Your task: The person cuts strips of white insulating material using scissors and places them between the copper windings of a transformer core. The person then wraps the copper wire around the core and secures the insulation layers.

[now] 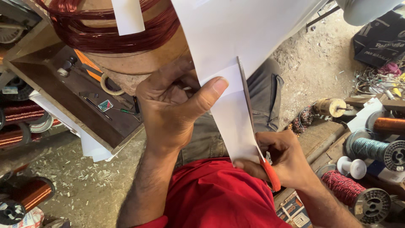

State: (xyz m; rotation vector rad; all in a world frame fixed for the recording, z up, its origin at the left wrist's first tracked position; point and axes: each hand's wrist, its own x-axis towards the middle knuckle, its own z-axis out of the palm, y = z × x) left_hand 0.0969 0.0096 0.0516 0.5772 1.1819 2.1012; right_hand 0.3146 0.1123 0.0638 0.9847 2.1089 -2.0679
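Mid-cut: left hand (177,112) pinches the white paper sheet (236,46) at frame centre, thumb flat on the front face, other fingers hidden behind, grip pressed tight on the paper. Right hand (284,158) at 5 o'clock is closed round the orange handles of the scissors (253,122); the blade runs up along the sheet's right side toward 12 o'clock, touching the paper, and a narrow strip hangs to its left. Whether the blades are apart or closed I cannot tell, only one edge shows.

Judged step: slicing a long strip off the sheet, cut partly run. The next move seems to call for holding the sheet taut and keeping the blade line straight and parallel to the strip's edge.

Around: wound dark red wire coil (122,29) at 11 o'clock with a paper strip tucked in it, wooden tray (63,105) of small tools at 9 o'clock, copper wire spools (29,194) at 8 o'clock, green thread spool (377,150) at 3 o'clock.
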